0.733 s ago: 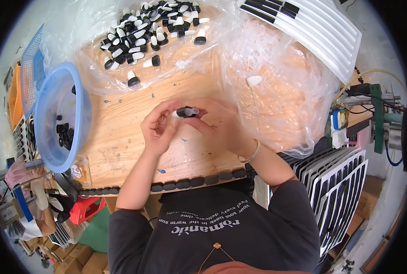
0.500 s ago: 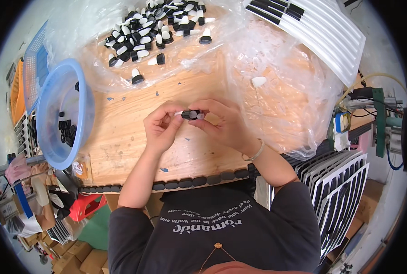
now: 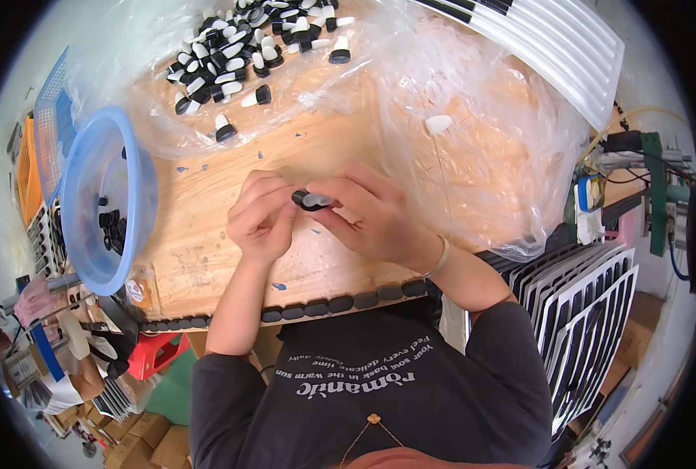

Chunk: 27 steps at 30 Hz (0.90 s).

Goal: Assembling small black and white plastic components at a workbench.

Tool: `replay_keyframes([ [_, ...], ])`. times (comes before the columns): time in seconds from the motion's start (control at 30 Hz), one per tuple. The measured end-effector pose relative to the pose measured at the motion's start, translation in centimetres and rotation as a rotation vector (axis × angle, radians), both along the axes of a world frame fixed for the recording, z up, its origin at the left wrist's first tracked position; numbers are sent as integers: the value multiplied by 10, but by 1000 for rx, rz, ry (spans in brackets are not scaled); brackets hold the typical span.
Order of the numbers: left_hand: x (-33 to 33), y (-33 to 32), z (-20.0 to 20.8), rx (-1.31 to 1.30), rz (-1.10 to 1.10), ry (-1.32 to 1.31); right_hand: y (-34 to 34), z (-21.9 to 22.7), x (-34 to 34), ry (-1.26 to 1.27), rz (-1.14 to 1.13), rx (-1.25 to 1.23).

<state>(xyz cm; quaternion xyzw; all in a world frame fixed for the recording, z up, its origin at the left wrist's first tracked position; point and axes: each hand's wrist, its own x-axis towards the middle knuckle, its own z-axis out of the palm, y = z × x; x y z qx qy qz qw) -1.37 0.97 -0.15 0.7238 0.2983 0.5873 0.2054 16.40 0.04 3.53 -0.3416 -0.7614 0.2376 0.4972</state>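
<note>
Over the wooden table, both my hands meet at a small black cap-like piece (image 3: 309,201). Its rounded open side shows, and a pale translucent part sits by my right fingers. My left hand (image 3: 260,219) is closed, its thumb and fingertips at the left end of the piece. From the other side, my right hand (image 3: 379,215) pinches it between thumb and forefinger. Farther off lies a heap of black caps with white tongue-shaped inserts (image 3: 227,62). A lone white oval insert (image 3: 438,123) rests on clear plastic to the right.
At the left stands a blue basin (image 3: 73,203) with several black pieces (image 3: 112,230) inside. Black oval pieces (image 3: 340,306) line the table's near edge. Clear plastic sheeting (image 3: 488,172) covers the right side. White slotted panels (image 3: 574,336) stand at lower right; a ribbed white tray (image 3: 567,55) lies far right.
The black piece has turned in my fingers, so its rounded opening faces up more. The white tip at its left end no longer shows. The whole view has shifted slightly.
</note>
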Motion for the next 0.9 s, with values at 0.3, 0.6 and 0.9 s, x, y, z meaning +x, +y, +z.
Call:
replay_keyframes([
  [0.3,15,-9,-1,-375,-162,-271,0,3,5,77,-2,-42],
  [0.6,3,-1,-7,-125,-140,18,0,-2,3,133,77,-59],
  [0.9,20,-8,1,45,149,41,0,-1,-1,148,-31,-93],
])
